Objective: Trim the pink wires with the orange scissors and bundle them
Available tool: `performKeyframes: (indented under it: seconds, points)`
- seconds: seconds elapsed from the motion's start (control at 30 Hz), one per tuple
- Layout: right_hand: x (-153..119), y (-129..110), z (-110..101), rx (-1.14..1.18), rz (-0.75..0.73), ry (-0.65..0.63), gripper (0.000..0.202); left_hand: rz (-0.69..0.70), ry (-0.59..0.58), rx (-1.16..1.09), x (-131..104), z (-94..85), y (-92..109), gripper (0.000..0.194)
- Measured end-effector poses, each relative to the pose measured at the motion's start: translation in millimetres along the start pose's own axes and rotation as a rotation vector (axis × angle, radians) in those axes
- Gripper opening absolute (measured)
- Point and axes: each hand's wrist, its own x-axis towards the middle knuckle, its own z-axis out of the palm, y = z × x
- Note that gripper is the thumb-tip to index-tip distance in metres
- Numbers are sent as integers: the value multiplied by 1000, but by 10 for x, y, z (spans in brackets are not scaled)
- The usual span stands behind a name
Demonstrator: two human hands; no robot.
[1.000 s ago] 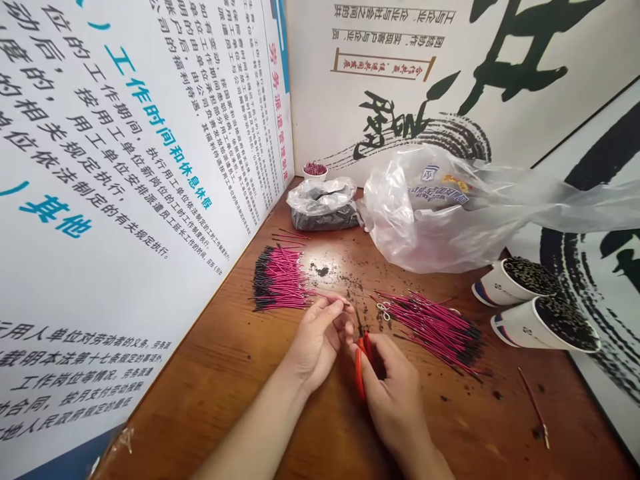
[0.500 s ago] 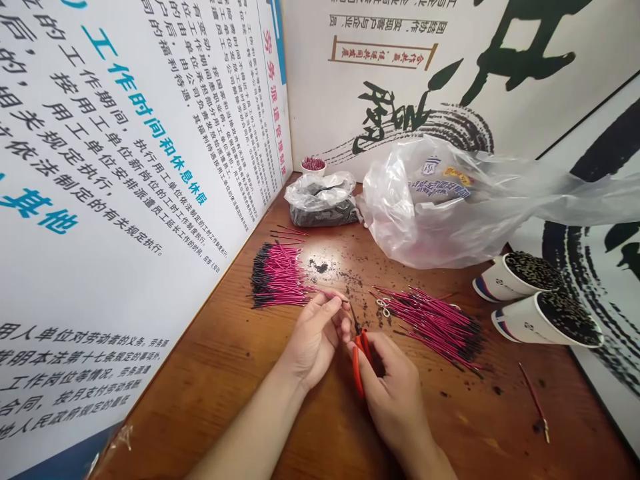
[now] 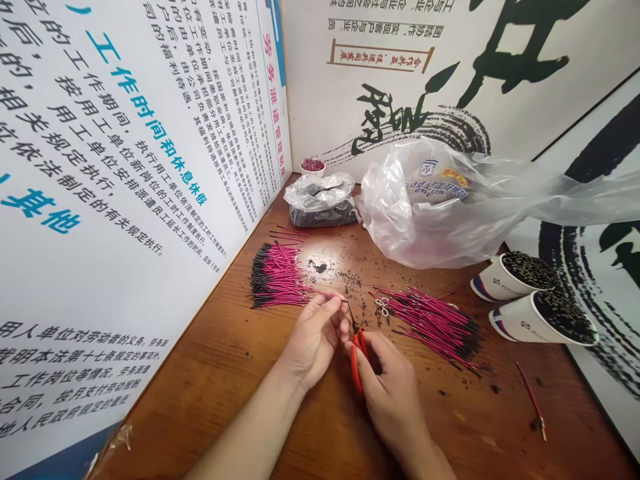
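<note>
Between thumb and fingers, my left hand (image 3: 316, 337) pinches a thin pink wire (image 3: 325, 292), whose dark end points toward the right. My right hand (image 3: 393, 380) grips scissors (image 3: 359, 363) with orange-red handles, their dark blades reaching up to the wire's end near my left fingertips. Whether the blades touch the wire is too small to tell. Left of my hands lies a neat bundle of pink wires with black ends (image 3: 280, 275). A looser pile of similar wires (image 3: 433, 323) lies to the right, with a small white loop at its left edge.
Two paper cups (image 3: 515, 325) filled with small dark pieces tilt at the right. A clear plastic bag (image 3: 420, 220) and a smaller bag of black material (image 3: 323, 213) stand behind, near a cup of pink pieces (image 3: 313, 167). One wire (image 3: 531, 397) lies at right; dark crumbs dot the wooden table (image 3: 210, 400).
My hands stay almost in the same place, still holding the wire and scissors. The scissors and right hand shift very slightly; the whole view has drifted a little.
</note>
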Motion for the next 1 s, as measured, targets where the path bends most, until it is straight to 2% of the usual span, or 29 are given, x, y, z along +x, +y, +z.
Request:
performKeyframes:
  seconds: [0.37,1.0]
  points:
    - [7,-4,-6,8,11,-2,18,5,-29,-11,3,-10,-11,30]
    - [11,-16,-30,3,1,-13,19,18,-12,-13,-5,6,-20,31]
